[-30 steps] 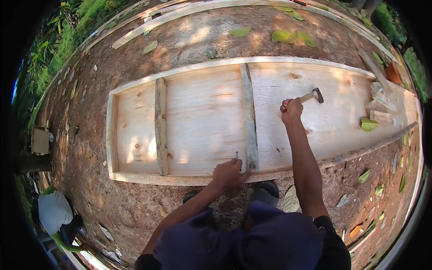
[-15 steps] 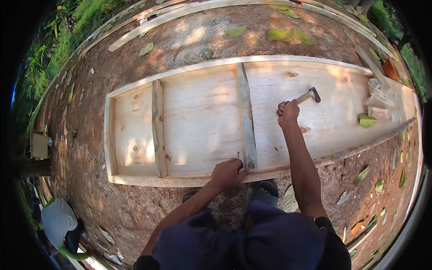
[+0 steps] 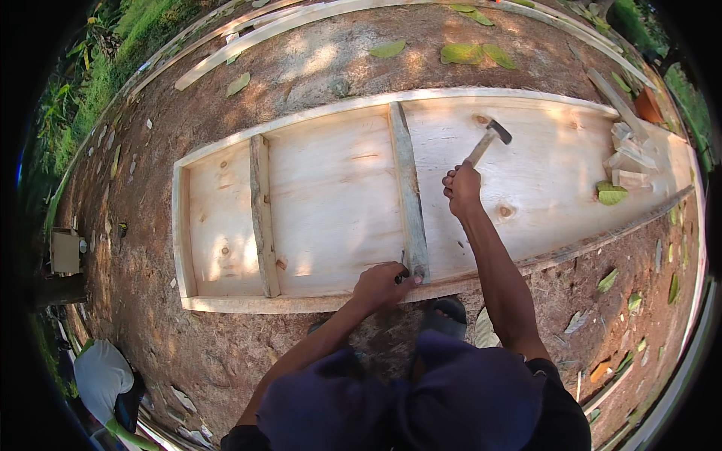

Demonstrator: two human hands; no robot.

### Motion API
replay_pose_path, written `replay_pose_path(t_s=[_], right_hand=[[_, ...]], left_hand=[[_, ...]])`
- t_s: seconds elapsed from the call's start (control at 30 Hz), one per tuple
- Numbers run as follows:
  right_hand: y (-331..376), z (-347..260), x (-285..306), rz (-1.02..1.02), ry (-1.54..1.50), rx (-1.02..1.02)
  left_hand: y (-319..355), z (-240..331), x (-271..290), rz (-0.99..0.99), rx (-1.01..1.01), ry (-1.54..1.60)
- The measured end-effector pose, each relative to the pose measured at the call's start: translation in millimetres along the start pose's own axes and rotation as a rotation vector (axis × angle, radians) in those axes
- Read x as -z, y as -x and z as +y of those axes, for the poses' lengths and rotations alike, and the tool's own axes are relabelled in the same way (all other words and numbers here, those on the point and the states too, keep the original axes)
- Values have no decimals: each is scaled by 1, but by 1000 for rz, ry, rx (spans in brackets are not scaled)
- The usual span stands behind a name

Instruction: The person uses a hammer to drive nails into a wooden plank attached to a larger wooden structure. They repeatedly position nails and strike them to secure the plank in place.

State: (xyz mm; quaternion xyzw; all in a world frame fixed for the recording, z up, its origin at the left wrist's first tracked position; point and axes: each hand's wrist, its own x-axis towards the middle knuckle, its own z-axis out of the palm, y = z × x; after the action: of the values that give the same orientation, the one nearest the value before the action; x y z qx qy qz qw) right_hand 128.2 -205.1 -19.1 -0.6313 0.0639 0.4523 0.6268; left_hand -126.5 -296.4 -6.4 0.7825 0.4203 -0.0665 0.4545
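Note:
In my right hand [image 3: 462,186] is the wooden handle of a hammer [image 3: 489,143], its dark head raised over the plywood panel [image 3: 331,203]. My left hand [image 3: 382,284] is closed at the near edge, beside the lower end of a rough wooden crosspiece [image 3: 408,188]. From its fingers a thin nail [image 3: 402,257] sticks up; whatever else they hold is hidden. The panel lies on the ground with wooden strips along its edges. A second crosspiece [image 3: 262,218] spans it further left.
Wood offcuts [image 3: 630,161] and a green leaf [image 3: 611,193] lie on the panel's right end. Long boards [image 3: 301,22] run along the far side. A cardboard box [image 3: 66,250] stands at left. Another person [image 3: 104,376] is at the lower left. My sandalled foot [image 3: 445,316] is near the edge.
My right hand has moved slightly left and up, and the hammer has tilted more upright. The left hand stays at the crosspiece's near end, having shifted only slightly.

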Motion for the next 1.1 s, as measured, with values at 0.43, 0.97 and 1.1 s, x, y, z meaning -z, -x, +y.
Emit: replay_pose_path(t_s=[0.43,0.97,1.1], right_hand=[[31,-31,-16,-123,795,1040],[-37,-26,60,-113,-404,85],[-41,-22,17,269,-464,89]], left_hand=[[1,-10,-6,92,-110,31],[0,-6,-4,19,-83,54],[0,0,-3,28,-83,26]])
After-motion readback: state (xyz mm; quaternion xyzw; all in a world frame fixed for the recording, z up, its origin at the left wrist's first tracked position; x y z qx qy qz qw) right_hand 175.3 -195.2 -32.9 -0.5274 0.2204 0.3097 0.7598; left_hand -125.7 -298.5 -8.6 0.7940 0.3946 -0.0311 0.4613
